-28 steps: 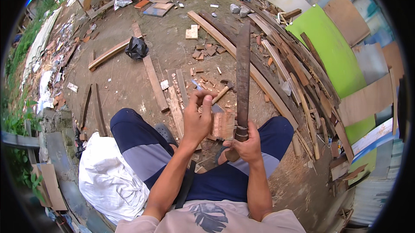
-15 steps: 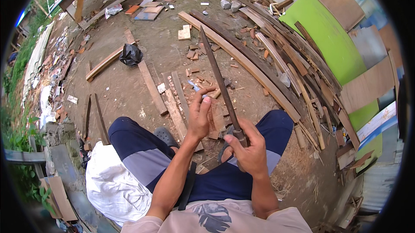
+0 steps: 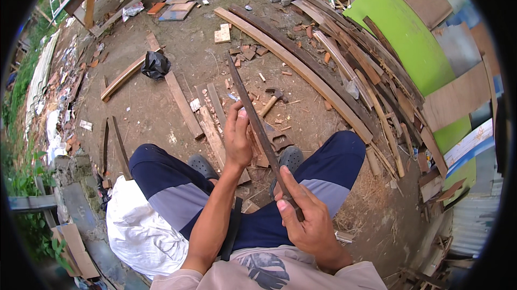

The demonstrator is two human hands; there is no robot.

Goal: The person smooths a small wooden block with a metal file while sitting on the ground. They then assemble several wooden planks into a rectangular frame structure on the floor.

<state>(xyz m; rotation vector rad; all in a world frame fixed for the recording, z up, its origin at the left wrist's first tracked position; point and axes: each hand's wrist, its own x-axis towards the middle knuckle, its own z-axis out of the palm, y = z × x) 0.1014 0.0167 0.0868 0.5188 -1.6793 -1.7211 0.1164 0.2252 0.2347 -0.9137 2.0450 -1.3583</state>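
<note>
My right hand [image 3: 309, 220] is closed around the lower end of a long, dark, tapering tool [image 3: 253, 112], its forefinger laid along the shaft. The tool slants up and to the left between my knees, narrow end uppermost. Its grip is mostly hidden by my fingers. My left hand [image 3: 238, 136] is raised beside the upper half, fingers upward and not wrapped round it; whether the fingertips touch it I cannot tell. On the ground just beyond lies a hammer [image 3: 268, 106] with a wooden handle.
Wood scraps and boards [image 3: 214, 134] lie between my feet. A long timber beam [image 3: 291, 64] and a pile of sticks [image 3: 371, 74] curve along the right. A green panel [image 3: 396, 37] leans behind them. A black plastic bag [image 3: 155, 65] sits at left, white cloth [image 3: 142, 225] nearer me.
The tool has tilted further left and its lower end has come nearer my body with my right hand. My left hand has moved slightly left and closer to the shaft. The hammer has come into sight.
</note>
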